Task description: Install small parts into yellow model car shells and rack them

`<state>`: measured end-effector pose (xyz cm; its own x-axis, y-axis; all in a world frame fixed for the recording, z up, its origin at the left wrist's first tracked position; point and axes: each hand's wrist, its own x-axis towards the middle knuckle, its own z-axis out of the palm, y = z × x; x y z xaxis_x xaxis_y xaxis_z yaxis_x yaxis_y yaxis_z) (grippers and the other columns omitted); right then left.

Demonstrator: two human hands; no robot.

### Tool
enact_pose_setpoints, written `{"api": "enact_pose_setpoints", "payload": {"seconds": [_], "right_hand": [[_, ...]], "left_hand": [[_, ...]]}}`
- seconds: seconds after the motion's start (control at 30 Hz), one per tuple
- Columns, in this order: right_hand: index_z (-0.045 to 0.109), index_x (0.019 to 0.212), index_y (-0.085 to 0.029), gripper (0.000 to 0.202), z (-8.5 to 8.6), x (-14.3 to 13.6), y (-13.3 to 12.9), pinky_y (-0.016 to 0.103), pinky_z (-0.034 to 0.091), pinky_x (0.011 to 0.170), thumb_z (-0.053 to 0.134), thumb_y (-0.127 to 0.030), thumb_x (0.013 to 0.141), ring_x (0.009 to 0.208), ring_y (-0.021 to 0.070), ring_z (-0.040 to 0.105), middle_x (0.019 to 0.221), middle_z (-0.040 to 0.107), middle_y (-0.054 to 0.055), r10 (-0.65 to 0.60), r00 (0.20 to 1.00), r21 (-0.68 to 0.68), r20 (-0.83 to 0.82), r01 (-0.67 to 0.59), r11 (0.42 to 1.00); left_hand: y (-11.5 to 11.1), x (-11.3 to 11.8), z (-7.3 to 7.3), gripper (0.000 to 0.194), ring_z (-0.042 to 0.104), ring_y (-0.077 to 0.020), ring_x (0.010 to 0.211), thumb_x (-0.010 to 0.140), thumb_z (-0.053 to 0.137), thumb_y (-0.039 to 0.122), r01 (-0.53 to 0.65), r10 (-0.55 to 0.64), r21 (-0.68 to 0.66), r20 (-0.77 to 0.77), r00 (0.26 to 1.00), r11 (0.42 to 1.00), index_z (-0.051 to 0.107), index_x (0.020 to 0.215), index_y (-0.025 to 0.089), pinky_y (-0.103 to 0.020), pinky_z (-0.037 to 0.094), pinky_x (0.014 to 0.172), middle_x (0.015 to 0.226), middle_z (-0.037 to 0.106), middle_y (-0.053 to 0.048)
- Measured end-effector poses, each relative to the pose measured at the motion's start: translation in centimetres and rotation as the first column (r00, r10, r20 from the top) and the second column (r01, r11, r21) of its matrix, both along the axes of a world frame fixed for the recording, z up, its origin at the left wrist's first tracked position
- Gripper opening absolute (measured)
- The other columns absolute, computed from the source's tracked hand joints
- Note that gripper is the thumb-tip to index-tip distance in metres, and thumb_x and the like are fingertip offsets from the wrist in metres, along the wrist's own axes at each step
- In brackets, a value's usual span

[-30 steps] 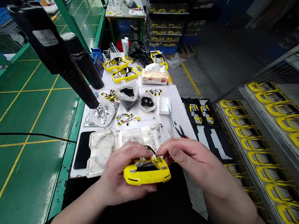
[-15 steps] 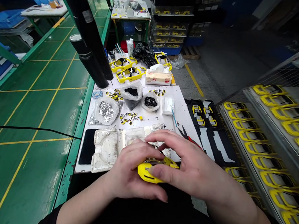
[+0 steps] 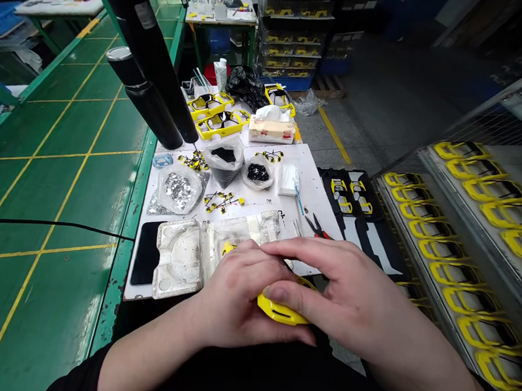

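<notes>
A yellow plastic car body shell (image 3: 282,312) sits between my two hands, above the near edge of the white table. My left hand (image 3: 247,294) is closed around its left side, the fingers lying over the top. From the right, my right hand (image 3: 330,284) grips it, thumb pressed on the yellow surface and fingers reaching across the left hand. Much of the shell is hidden by the fingers. Just beyond the hands lies a white foam tray (image 3: 179,260). Red-handled pliers (image 3: 318,226) rest to the right.
Bags of silver pieces (image 3: 178,192), black granules (image 3: 223,155) and small black parts (image 3: 257,172) stand mid-table. Behind them are a tissue box (image 3: 271,129) and yellow frames (image 3: 223,123). A black lamp-like tube (image 3: 149,67) leans at left; a rack of yellow shells (image 3: 453,270) stands right.
The view has shifted slightly, and the hands with the yellow shell sit a little further right. My left fingers now cover more of the shell's top.
</notes>
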<state>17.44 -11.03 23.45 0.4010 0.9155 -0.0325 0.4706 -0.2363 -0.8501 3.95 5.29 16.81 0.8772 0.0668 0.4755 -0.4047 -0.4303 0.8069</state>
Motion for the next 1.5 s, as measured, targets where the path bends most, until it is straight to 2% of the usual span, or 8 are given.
{"api": "enact_pose_setpoints", "payload": {"seconds": [0.23, 0.43, 0.7, 0.8, 1.0, 1.2, 1.37, 1.5], "right_hand": [[0.081, 0.142, -0.036, 0.042, -0.5, 0.7, 0.0, 0.030, 0.058, 0.113, 0.086, -0.051, 0.103, 0.129, 0.0206, 0.077, 0.141, 0.082, -0.005, 0.056, 0.995, 0.037, -0.086, -0.053, 0.998], [0.077, 0.147, -0.046, 0.043, -3.9, 1.1, -0.7, 0.033, 0.054, 0.122, 0.073, -0.066, 0.109, 0.141, 0.0222, 0.070, 0.149, 0.077, -0.003, 0.085, 0.921, 0.171, -0.381, -0.021, 0.985], [0.075, 0.151, -0.042, 0.076, -8.0, -0.4, -2.0, 0.043, 0.046, 0.132, 0.081, -0.085, 0.089, 0.151, 0.0324, 0.062, 0.155, 0.071, 0.004, 0.078, 0.896, 0.290, -0.437, 0.058, 0.955], [0.075, 0.151, -0.042, 0.074, -8.8, -0.7, -2.0, 0.042, 0.049, 0.130, 0.082, -0.083, 0.090, 0.149, 0.0318, 0.064, 0.153, 0.073, 0.005, 0.099, 0.887, 0.300, -0.451, 0.045, 0.953], [0.077, 0.147, -0.040, 0.057, -9.2, -1.1, -1.0, 0.040, 0.054, 0.123, 0.079, -0.072, 0.100, 0.141, 0.0285, 0.071, 0.145, 0.078, 0.006, 0.096, 0.912, 0.320, -0.399, 0.040, 0.947], [0.080, 0.144, -0.038, 0.053, -9.0, -0.8, -0.3, 0.042, 0.055, 0.122, 0.079, -0.071, 0.101, 0.138, 0.0284, 0.073, 0.146, 0.078, 0.006, 0.104, 0.887, 0.324, -0.449, 0.053, 0.944], [0.080, 0.143, -0.037, 0.052, -9.1, -1.0, 0.0, 0.041, 0.056, 0.119, 0.081, -0.068, 0.101, 0.136, 0.0283, 0.073, 0.142, 0.079, 0.007, 0.091, 0.894, 0.336, -0.439, 0.070, 0.939], [0.081, 0.141, -0.037, 0.051, -9.2, -1.0, 0.0, 0.039, 0.056, 0.119, 0.082, -0.068, 0.100, 0.137, 0.0281, 0.072, 0.141, 0.079, 0.006, 0.083, 0.892, 0.339, -0.444, 0.082, 0.937]], "left_hand": [[0.1, -0.1, 0.1, 0.048, 0.078, -0.0191, 0.092, 0.087, 0.102, 0.052, 0.023, -0.023, 0.010, -0.017, 1.000, 1.000, 0.074, 0.109, 0.020, -0.033, 0.053, 0.086, 0.095, 0.082, 0.000], [0.9, -1.0, -0.4, 0.053, 0.074, -0.0195, 0.086, 0.089, 0.098, 0.057, 0.021, -0.021, -0.014, 0.025, 0.999, 1.000, 0.074, 0.119, 0.020, -0.034, 0.054, 0.083, 0.094, 0.080, -0.003], [3.1, -2.4, -1.0, 0.054, 0.078, -0.0215, 0.099, 0.091, 0.098, 0.055, -0.021, 0.022, -0.090, 0.012, 1.000, 0.996, 0.075, 0.128, 0.023, -0.033, 0.059, 0.089, 0.110, 0.084, -0.007], [3.6, -2.7, -1.7, 0.055, 0.076, -0.0198, 0.091, 0.089, 0.098, 0.058, -0.074, 0.077, -0.112, 0.023, 0.997, 0.991, 0.077, 0.125, 0.023, -0.032, 0.059, 0.083, 0.105, 0.085, -0.007], [3.4, -2.8, -2.9, 0.061, 0.074, -0.0176, 0.079, 0.078, 0.100, 0.067, -0.187, 0.203, -0.195, 0.068, 0.977, 0.963, 0.080, 0.115, 0.022, -0.030, 0.056, 0.076, 0.094, 0.085, -0.006], [3.7, -2.8, -1.8, 0.082, 0.079, -0.0225, 0.094, 0.074, 0.100, 0.074, -0.109, 0.119, -0.280, 0.020, 0.993, 0.954, 0.077, 0.135, 0.024, -0.032, 0.062, 0.087, 0.108, 0.085, -0.009], [3.3, -2.9, -1.0, 0.048, 0.076, -0.0208, 0.099, 0.096, 0.092, 0.051, -0.165, 0.168, -0.253, -0.010, 0.986, 0.953, 0.076, 0.133, 0.024, -0.031, 0.062, 0.088, 0.112, 0.081, -0.008], [3.1, -3.1, -1.3, 0.052, 0.074, -0.0222, 0.105, 0.094, 0.093, 0.053, -0.217, 0.222, -0.217, 0.000, 0.975, 0.952, 0.076, 0.133, 0.024, -0.033, 0.063, 0.092, 0.117, 0.078, -0.009]]}}
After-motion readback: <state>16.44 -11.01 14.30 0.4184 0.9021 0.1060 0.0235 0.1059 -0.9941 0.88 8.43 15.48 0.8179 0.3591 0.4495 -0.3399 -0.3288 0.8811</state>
